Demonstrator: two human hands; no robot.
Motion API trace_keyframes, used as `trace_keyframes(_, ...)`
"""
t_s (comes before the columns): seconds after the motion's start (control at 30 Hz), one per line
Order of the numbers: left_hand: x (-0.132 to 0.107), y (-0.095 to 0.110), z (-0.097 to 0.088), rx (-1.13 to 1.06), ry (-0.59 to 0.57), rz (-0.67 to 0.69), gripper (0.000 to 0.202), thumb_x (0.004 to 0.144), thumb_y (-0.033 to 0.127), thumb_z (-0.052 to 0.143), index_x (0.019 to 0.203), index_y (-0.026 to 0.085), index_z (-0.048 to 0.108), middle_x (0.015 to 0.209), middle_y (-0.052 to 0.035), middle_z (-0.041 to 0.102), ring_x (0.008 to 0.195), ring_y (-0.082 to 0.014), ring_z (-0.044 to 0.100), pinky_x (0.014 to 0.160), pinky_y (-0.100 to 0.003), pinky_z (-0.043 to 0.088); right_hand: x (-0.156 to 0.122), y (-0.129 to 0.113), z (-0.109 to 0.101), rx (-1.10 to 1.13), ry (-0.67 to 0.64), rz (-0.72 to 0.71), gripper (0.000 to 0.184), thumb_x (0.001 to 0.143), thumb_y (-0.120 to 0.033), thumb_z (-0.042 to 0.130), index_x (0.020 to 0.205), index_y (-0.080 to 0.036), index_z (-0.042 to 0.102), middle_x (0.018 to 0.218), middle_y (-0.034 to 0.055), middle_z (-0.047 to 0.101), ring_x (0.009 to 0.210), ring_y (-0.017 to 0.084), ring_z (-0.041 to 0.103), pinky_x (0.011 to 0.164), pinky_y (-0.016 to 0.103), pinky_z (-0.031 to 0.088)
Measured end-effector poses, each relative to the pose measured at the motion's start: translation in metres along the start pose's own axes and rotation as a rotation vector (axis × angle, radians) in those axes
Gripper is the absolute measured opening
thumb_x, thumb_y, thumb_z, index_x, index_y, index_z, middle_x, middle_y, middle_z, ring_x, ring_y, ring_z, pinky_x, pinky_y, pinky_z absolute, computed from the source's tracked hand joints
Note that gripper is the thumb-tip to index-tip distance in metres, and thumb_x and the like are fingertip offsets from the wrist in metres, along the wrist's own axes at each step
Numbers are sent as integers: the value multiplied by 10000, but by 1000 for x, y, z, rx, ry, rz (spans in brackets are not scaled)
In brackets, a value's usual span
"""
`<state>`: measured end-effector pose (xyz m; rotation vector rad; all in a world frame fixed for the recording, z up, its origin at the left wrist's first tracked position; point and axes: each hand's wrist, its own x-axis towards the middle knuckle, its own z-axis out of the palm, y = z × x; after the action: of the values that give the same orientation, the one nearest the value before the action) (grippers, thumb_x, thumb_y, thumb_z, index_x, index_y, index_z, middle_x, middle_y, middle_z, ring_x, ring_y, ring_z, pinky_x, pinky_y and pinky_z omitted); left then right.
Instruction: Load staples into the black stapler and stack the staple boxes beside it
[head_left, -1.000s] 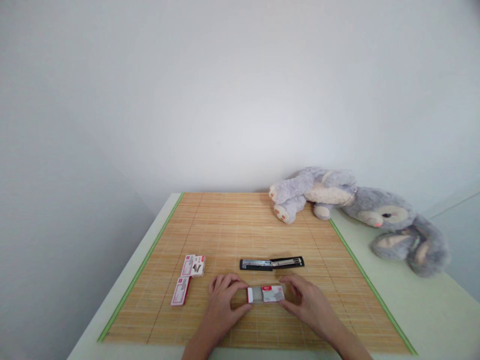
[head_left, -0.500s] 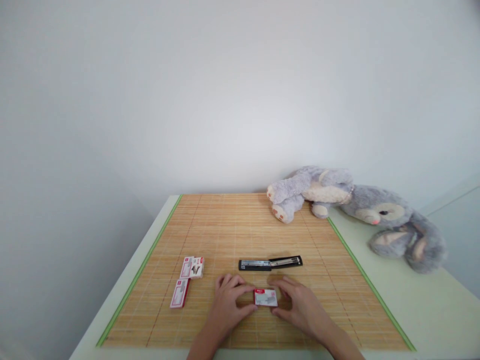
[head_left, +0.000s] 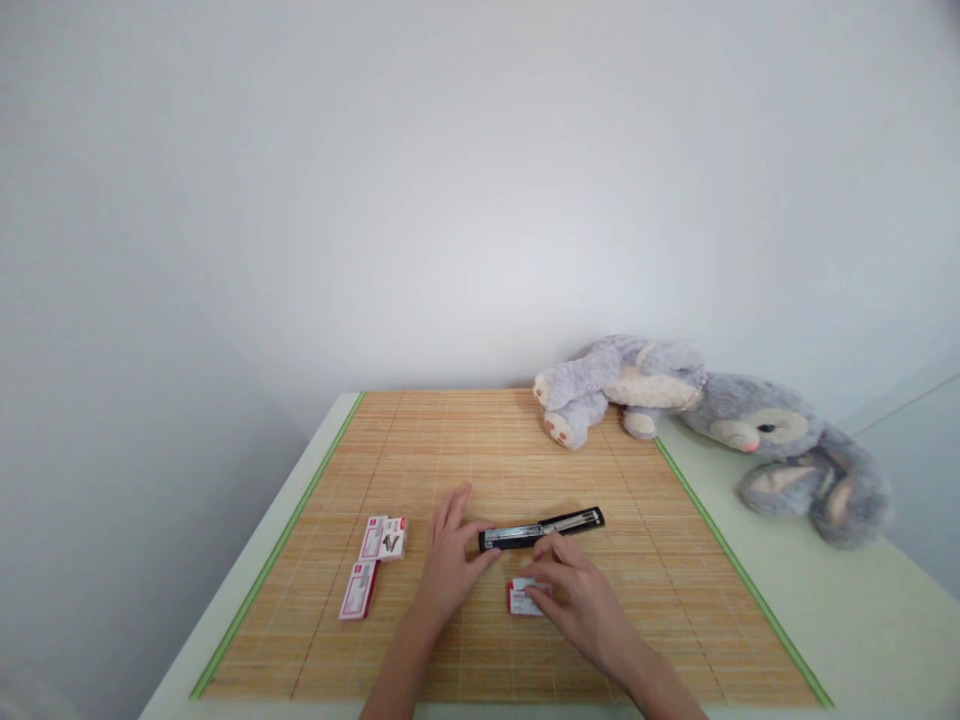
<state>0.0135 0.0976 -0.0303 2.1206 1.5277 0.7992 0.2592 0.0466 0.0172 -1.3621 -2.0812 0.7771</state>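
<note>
A black stapler lies folded open flat on the bamboo mat. My left hand touches its left end with the thumb, its fingers stretched out and spread. My right hand rests over a small red and white staple box, fingertips reaching up to the stapler's middle. Whether these fingers pinch anything is hidden.
Two more staple boxes lie to the left, one further back and one nearer. A grey plush rabbit lies at the back right, partly on the pale table. A white wall stands behind.
The drawer of the staple box was pushed shut between both hands. My left hand then went up to the stapler's left end, and my right hand shifted onto the box and toward the stapler.
</note>
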Motion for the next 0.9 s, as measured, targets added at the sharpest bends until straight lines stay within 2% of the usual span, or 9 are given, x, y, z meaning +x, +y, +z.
trace_keyframes(0.17,-11,10,0,-20,-79,50,289,831,384,821,1116,363,783,1731,30,244,1610,-330,149,1270,-630,209,17,7,-4,-107,118,-88,171,928,-215,702,1057,-284,790,1365,76,642,1302,285,548,1124,457,431)
trace_keyframes(0.37,-19,16,3,-26,-84,36,318,812,392,839,1125,380,787,1719,32,275,1599,-344,182,1262,-651,230,26,11,0,-169,41,-75,152,905,-210,722,1015,-283,798,1407,64,643,1361,290,523,1158,497,388)
trace_keyframes(0.53,-18,16,2,-48,-76,21,330,797,390,850,1120,370,790,1694,12,340,1572,-343,252,1243,-630,290,24,13,0,-182,35,-86,160,897,-204,729,1029,-275,785,1386,62,664,1339,274,548,1163,493,366)
trace_keyframes(0.9,-18,16,2,-57,-61,41,308,803,385,843,1105,352,794,1643,-14,431,1534,-331,332,1241,-607,319,26,4,-1,-184,13,-51,174,885,-186,731,1023,-279,785,1354,55,675,1310,262,563,1148,459,366)
